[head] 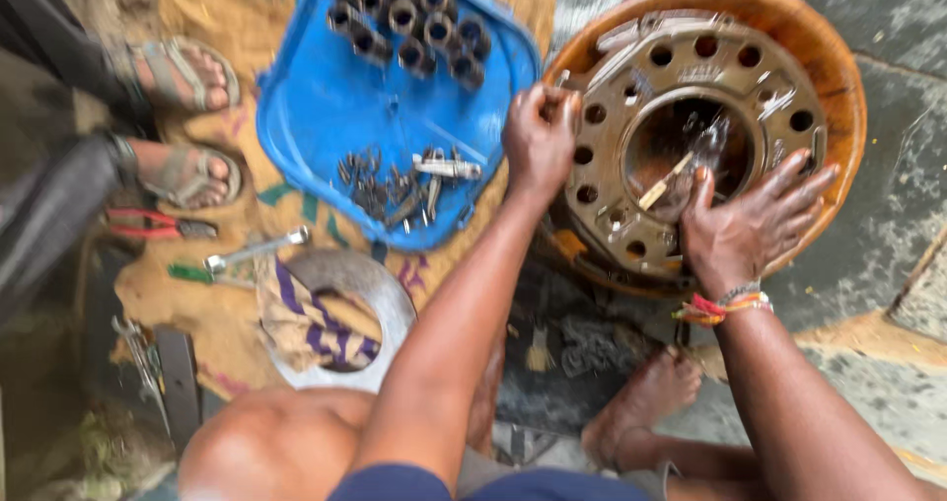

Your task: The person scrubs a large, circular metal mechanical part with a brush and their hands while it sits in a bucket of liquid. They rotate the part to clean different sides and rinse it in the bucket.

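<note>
Clutch plate (691, 126) under both hands.

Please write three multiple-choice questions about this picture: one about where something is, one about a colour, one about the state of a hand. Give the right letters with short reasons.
1. Where do the metal sleeves lie?
A. in the tray
B. on the disc
C. on the bare floor

2. What colour is the tray?
A. red
B. blue
C. green

3. How is the right hand?
A. closed in a fist
B. holding pliers
C. spread flat on the disc

Answers:
1 A: the metal sleeves sit at the far end of the tray.
2 B: its surface is plainly blue.
3 C: the right hand lies open, fingers spread, on the disc; the left hand curls at the disc's edge.
</note>
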